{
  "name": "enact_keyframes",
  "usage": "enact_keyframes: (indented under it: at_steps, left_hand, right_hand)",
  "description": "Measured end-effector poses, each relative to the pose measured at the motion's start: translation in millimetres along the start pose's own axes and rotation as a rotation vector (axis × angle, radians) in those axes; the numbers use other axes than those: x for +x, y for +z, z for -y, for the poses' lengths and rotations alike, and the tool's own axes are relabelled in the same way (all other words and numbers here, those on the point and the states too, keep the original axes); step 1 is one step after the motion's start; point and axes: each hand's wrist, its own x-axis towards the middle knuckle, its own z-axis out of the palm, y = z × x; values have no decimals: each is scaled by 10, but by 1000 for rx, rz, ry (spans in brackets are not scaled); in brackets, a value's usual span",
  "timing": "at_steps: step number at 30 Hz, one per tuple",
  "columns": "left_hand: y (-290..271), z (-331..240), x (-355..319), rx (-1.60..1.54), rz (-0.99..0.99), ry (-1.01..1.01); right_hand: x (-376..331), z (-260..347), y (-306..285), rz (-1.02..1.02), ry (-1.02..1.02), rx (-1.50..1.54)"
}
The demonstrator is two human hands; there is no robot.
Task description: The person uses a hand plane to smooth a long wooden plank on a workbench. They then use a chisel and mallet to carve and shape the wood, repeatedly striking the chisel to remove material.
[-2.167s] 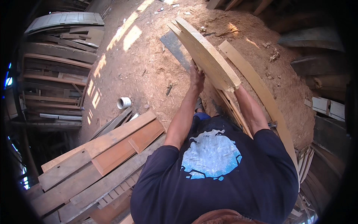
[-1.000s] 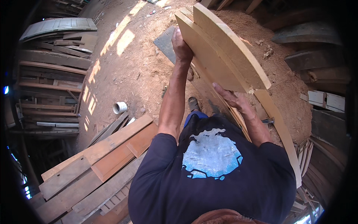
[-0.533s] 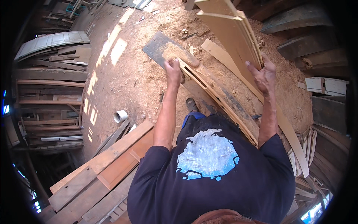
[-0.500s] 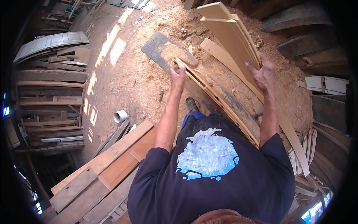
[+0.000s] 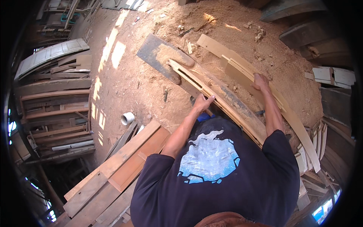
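Observation:
A long slotted wooden rail (image 5: 183,74) lies slantwise along a worn dark plank (image 5: 150,47) in front of my body. My left hand (image 5: 202,104) is closed on the rail's near side, about midway along it, with the thumb against its edge. On the right, my right hand (image 5: 261,82) grips a light brown wooden panel (image 5: 239,77) with thin raised strips along its edge. The panel is low, over a long pale board (image 5: 211,46). The right fingertips are partly hidden.
Sawdust and scraps cover the ground (image 5: 280,72). A white cylindrical container (image 5: 127,118) lies at left, near stacked boards (image 5: 124,155). Piled timber (image 5: 56,98) lines the far left, and dark planks (image 5: 314,34) the right. A small dark tool (image 5: 259,112) sits beside my right forearm.
My right hand has lowered the panel from a raised, upright tilt toward the long pale board. My left hand has moved from the rail's far end nearer to my body.

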Motion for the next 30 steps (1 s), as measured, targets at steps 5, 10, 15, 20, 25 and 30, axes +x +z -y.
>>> enact_keyframes:
  at_steps: [5,10,15,20,25,30]
  left_hand:
    - [29,536,261,-35,69,-79]
    - [-17,394,237,-69,82,-74]
    - [-28,157,103,-192,123,-54]
    - [-147,-271,-52,-210,268,-135]
    - [-138,-188,2,-251,254,-188]
    - [-68,-73,-10,-361,225,-88]
  right_hand:
    - [56,-461,-6,70,86,-82]
    - [-73,-950,-267,160,218,-37]
    - [-179,-1596,-97,176,407,-61]
    - [-404,-2159,234,94,542,-17]
    - [-698,-2180,373,-136,620,63]
    - [-888,-1804,482,-387,625,51]
